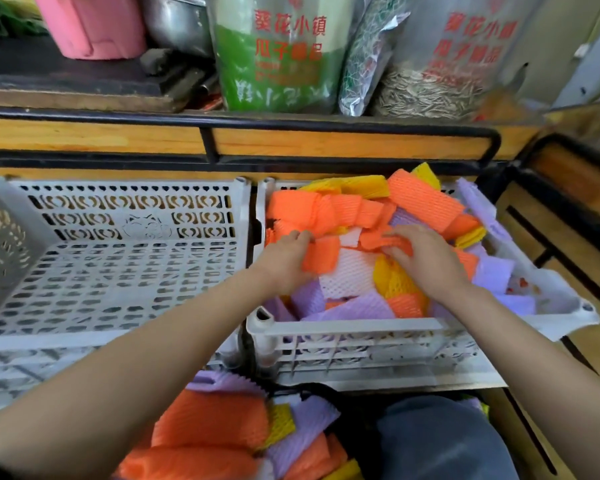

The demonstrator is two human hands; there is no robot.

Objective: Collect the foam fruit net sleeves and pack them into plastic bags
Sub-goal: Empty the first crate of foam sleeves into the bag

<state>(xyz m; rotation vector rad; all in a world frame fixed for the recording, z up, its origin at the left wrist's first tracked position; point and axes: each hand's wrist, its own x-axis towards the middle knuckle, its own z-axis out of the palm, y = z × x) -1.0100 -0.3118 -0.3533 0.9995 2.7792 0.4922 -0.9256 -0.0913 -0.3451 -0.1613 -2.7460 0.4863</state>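
A white plastic crate (pixel 361 336) on the right holds a heap of foam net sleeves in orange, yellow, purple and white. My left hand (pixel 284 258) grips an orange sleeve (pixel 321 254) near the crate's middle. My right hand (pixel 426 258) pinches another orange sleeve (pixel 378 239) just beside it. A white sleeve (pixel 347 275) lies under both hands. Below the crate, near my lap, more sleeves (pixel 222 434) in orange, purple and yellow are piled up; whether a bag holds them I cannot tell.
An empty white perforated crate (pixel 111 271) stands to the left of the full one. Behind both runs a wooden shelf with a black metal rail (pixel 291 124), carrying printed bags of seeds (pixel 281 53), a pink container (pixel 94 26) and a metal pot.
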